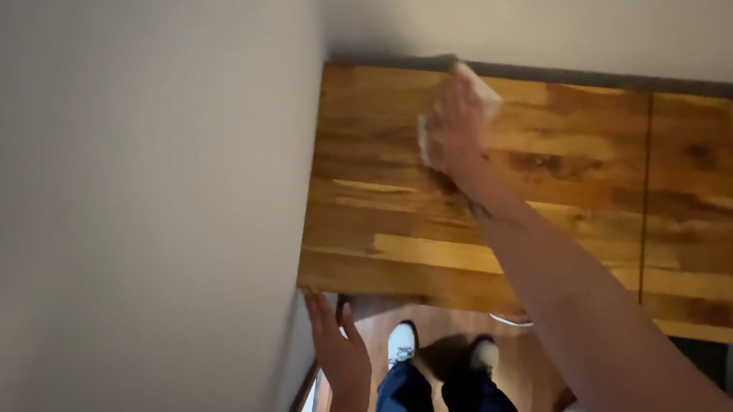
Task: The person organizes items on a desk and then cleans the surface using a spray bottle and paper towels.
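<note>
A white cloth lay pressed flat on the wooden worktop, near its far left corner where the pale back wall met the pale side wall; only its edges showed, one corner poking out beyond the fingertips toward the back wall and a strip along the left side of the hand; the right hand covered the rest, palm down and fingers spread over the cloth rather than curled round it, so the cloth was held against the wood by pressure and not by a closed grip; the bare right forearm ran back from it diagonally toward the lower right of the view; the worktop itself was made of warm brown strips of mixed tone, with a dark seam running front to back to the right of the arm; the left hand was well apart from the right, below the front edge of the worktop, open with the fingers straight and pointing up, lying against or just beside the side wall, and holding nothing; below it showed legs in dark blue trousers and white shoes on a reddish wooden floor.
</note>
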